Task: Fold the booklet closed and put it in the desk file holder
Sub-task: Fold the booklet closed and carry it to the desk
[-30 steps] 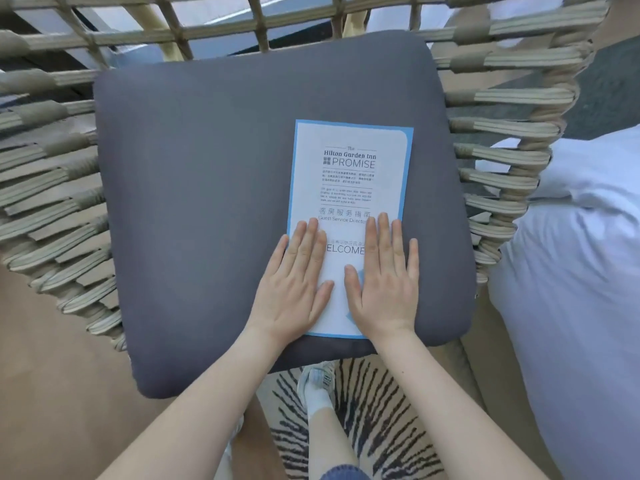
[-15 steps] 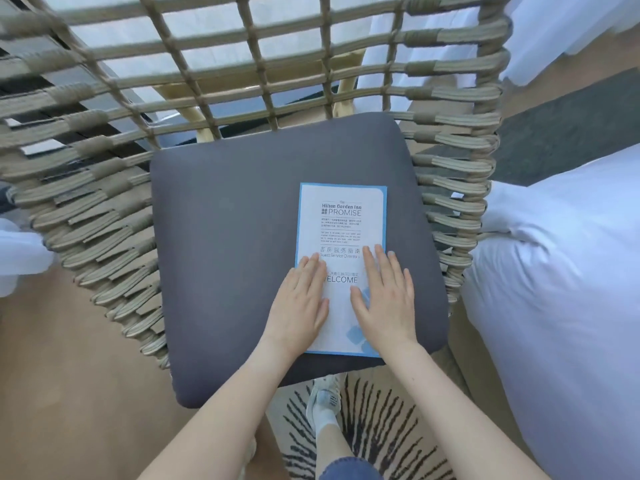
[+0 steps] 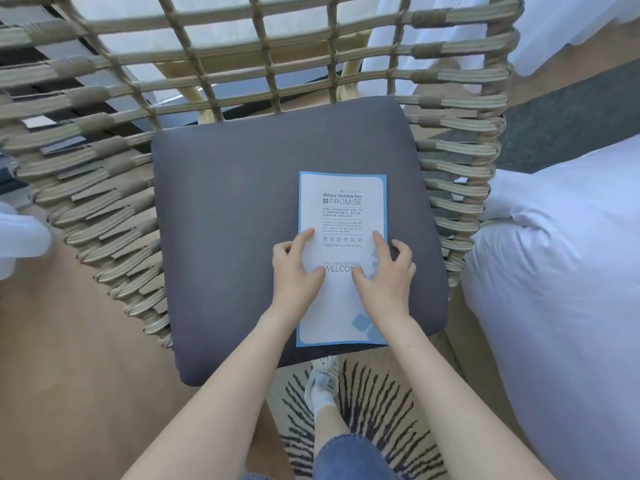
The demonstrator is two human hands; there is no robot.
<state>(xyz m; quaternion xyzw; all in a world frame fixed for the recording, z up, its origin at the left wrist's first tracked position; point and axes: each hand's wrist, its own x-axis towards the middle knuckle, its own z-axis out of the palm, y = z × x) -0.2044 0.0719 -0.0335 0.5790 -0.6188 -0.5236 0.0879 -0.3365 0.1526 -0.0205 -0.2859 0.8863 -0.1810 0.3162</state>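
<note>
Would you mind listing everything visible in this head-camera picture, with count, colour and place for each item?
booklet: one, white with a blue border, closed, lying flat on the right half of the cushion
cushion: one, dark grey, on the chair seat
woven chair: one, beige rope weave, around and behind the cushion
bedding: white, at the right edge
patterned rug: one, black streaks on pale ground, on the floor below the chair
floor: tan, lower left
shoe: one, white, on the rug
jeans leg: one, blue, bottom centre
left hand: on the booklet's left edge, fingers curled
right hand: on the booklet's right edge, fingers curled
</note>
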